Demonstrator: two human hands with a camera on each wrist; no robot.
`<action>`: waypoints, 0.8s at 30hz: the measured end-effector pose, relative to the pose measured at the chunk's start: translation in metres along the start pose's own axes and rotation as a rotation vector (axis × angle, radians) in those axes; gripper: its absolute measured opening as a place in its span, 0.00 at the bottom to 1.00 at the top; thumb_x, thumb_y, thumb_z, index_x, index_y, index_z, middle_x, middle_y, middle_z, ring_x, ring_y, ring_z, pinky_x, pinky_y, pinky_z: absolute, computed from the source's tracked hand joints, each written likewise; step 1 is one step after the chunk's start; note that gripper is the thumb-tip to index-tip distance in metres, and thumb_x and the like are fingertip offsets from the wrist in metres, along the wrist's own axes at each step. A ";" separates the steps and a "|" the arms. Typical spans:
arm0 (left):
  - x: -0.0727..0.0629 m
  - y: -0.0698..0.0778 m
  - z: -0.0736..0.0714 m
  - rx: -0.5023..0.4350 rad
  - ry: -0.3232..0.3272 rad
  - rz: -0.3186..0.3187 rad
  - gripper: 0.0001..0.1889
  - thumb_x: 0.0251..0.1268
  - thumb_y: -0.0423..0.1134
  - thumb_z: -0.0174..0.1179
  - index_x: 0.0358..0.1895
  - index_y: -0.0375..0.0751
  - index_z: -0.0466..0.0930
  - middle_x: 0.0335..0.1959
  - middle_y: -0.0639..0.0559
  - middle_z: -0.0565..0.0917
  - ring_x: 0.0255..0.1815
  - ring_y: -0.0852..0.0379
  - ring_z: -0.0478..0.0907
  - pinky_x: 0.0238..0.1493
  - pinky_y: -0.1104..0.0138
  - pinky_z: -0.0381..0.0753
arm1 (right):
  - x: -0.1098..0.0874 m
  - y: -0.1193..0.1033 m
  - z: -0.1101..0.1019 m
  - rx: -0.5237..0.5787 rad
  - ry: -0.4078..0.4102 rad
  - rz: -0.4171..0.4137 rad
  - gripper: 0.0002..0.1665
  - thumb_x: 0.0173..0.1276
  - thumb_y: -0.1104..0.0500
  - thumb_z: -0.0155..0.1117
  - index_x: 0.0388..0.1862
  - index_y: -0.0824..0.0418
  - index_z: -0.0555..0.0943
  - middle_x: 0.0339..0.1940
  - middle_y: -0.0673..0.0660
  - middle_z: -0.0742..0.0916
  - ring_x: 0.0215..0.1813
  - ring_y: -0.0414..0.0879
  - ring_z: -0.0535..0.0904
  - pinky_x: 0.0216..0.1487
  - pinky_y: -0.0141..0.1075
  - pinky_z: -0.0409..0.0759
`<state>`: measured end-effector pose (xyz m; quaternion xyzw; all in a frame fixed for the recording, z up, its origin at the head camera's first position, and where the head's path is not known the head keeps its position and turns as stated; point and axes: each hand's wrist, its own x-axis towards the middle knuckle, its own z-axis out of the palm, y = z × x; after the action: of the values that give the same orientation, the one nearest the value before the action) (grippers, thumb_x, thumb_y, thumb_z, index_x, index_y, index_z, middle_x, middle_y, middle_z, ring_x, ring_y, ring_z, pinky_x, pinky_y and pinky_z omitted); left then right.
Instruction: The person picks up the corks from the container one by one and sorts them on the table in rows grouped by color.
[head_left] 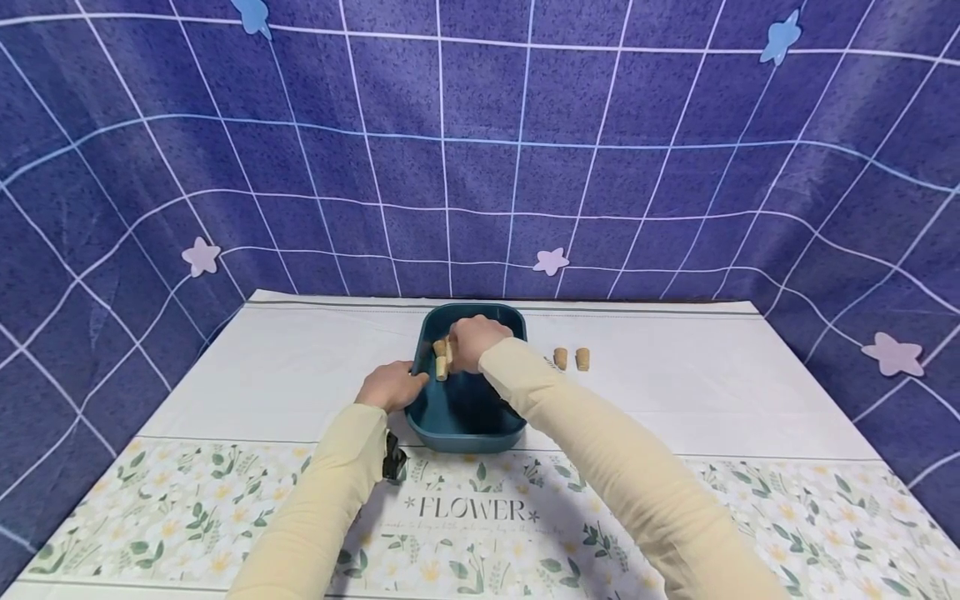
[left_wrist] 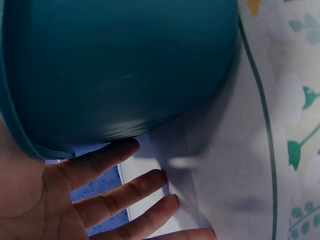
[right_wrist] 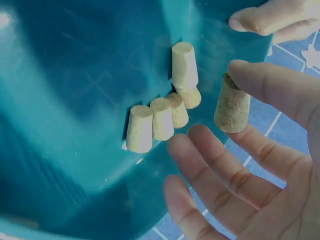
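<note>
A dark teal plastic tub (head_left: 472,443) stands on the table. My left hand (head_left: 388,387) holds its left rim, thumb over the inside; in the left wrist view the fingers (left_wrist: 117,196) spread along the outer wall. Over the tub, my right hand (head_left: 477,340) pinches a tapered cork stopper (right_wrist: 233,107) between thumb and index finger, the other fingers loosely bent. Below it, several cork stoppers (right_wrist: 139,129) lie close together inside the tub, one of them (right_wrist: 185,66) against another. Part of the tub's inside is hidden by my right arm in the head view.
Two more cork stoppers, one (head_left: 560,358) beside the other (head_left: 582,359), stand on the white table to the right of the tub. A floral printed strip (head_left: 187,508) runs along the near side. A purple gridded curtain (head_left: 480,175) surrounds the table's back and sides.
</note>
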<state>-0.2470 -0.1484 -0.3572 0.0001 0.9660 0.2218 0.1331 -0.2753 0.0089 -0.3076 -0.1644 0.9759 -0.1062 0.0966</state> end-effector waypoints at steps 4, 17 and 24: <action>0.000 0.001 0.000 -0.008 -0.006 -0.011 0.26 0.80 0.44 0.43 0.72 0.31 0.70 0.64 0.31 0.77 0.61 0.36 0.77 0.62 0.47 0.76 | -0.004 0.005 -0.006 0.004 0.007 -0.014 0.22 0.67 0.51 0.74 0.58 0.55 0.84 0.49 0.52 0.88 0.50 0.49 0.83 0.50 0.44 0.82; 0.000 0.001 0.002 -0.007 0.015 -0.016 0.28 0.80 0.44 0.43 0.73 0.28 0.68 0.68 0.29 0.74 0.68 0.32 0.71 0.67 0.45 0.71 | -0.017 0.020 -0.022 -0.010 0.045 -0.052 0.24 0.65 0.50 0.75 0.59 0.55 0.84 0.47 0.53 0.88 0.52 0.50 0.82 0.50 0.43 0.82; -0.002 0.002 0.002 0.000 0.023 -0.008 0.27 0.79 0.43 0.44 0.71 0.28 0.70 0.65 0.30 0.76 0.64 0.34 0.75 0.65 0.46 0.73 | -0.023 0.031 -0.030 -0.038 0.045 -0.051 0.28 0.65 0.49 0.75 0.63 0.54 0.83 0.61 0.56 0.85 0.60 0.52 0.81 0.55 0.45 0.81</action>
<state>-0.2451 -0.1459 -0.3575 -0.0065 0.9674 0.2213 0.1230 -0.2703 0.0505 -0.2830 -0.1888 0.9751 -0.0937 0.0689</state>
